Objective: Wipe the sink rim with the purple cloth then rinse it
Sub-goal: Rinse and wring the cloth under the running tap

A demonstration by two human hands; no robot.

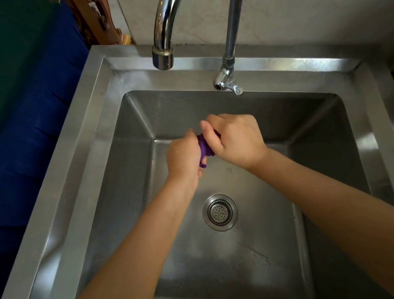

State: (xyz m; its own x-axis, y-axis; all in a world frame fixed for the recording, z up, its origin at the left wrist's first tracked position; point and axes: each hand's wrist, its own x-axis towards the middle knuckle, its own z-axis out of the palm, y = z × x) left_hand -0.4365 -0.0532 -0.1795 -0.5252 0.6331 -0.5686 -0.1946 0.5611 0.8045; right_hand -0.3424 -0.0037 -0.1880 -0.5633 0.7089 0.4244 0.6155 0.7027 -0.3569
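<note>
Hands, left (184,156) and right (235,138), grip the bunched purple cloth (204,149) tightly above the sink (77,187) basin.

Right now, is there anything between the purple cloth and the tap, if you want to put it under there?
Nothing visible is in the way. Both hands, left hand and right hand, grip the purple cloth over the sink basin. The tap spout hangs above and a bit to the left, with only open air between. No water is running.
</note>
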